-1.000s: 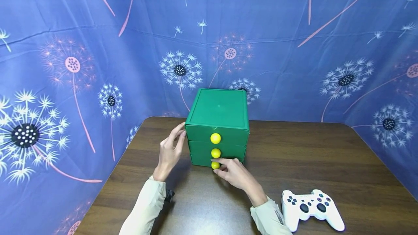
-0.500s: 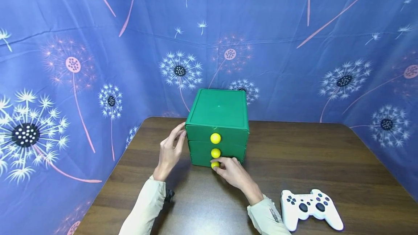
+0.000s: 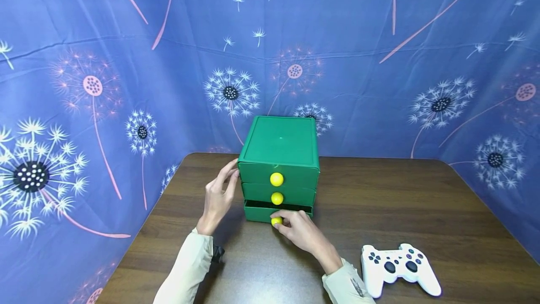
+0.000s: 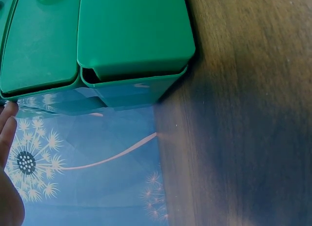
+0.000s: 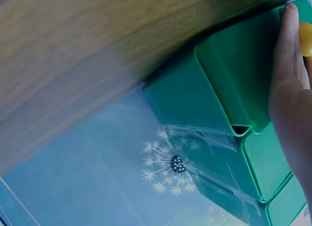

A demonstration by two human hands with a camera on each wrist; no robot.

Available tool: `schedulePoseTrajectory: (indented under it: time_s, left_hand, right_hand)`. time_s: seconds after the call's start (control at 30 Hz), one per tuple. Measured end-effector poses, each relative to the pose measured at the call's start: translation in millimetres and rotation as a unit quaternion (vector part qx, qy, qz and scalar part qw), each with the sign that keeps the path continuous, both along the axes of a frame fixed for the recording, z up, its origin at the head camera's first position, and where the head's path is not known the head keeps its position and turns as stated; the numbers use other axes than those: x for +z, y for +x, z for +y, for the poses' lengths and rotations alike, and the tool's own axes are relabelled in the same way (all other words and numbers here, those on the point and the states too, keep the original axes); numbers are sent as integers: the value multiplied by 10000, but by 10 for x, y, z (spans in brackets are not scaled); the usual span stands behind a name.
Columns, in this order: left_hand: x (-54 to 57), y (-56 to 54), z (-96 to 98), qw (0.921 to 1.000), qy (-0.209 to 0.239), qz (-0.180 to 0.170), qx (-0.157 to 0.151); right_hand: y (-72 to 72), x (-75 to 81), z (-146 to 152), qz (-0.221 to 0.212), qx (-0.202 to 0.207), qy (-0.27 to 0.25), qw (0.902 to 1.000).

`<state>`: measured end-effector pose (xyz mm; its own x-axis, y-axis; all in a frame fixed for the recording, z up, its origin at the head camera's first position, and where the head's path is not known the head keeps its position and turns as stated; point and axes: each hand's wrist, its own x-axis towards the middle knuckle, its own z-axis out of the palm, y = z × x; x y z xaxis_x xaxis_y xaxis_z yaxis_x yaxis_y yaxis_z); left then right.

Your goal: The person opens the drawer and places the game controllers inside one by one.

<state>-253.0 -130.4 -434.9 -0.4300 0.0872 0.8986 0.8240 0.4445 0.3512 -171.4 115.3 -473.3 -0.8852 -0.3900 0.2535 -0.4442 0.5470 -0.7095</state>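
Note:
A green drawer cabinet (image 3: 280,140) with three drawers and round yellow knobs stands on the table. Its bottom drawer (image 3: 257,214) is pulled out a little, leaving a dark gap above its front; the contents cannot be made out. My right hand (image 3: 301,231) pinches the bottom knob (image 3: 276,221) between thumb and fingers. Against the cabinet's upper left front edge rest the fingertips of my left hand (image 3: 218,201). The left wrist view shows the bottom drawer front (image 4: 136,35) standing out from the cabinet, and fingers (image 4: 7,123) at the left border.
On the brown wooden table (image 3: 401,196), a white game controller (image 3: 401,269) lies at the right front, near the right sleeve (image 3: 348,283). A blue curtain (image 3: 358,83) with dandelion prints hangs behind the table and along its sides.
The bottom drawer has come out toward me, from closed to slightly open, with my right hand drawing back on its knob. My left hand has stayed at the cabinet's edge.

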Motion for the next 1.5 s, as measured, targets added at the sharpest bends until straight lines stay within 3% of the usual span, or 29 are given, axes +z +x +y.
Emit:
schedulePoseTrajectory:
  time_s: [1.5]
  left_hand:
    - [-10, -10, -1, 10000, -2, 30, 34]
  right_hand:
    - [317, 75, -6, -213, 488, 123, 9985]
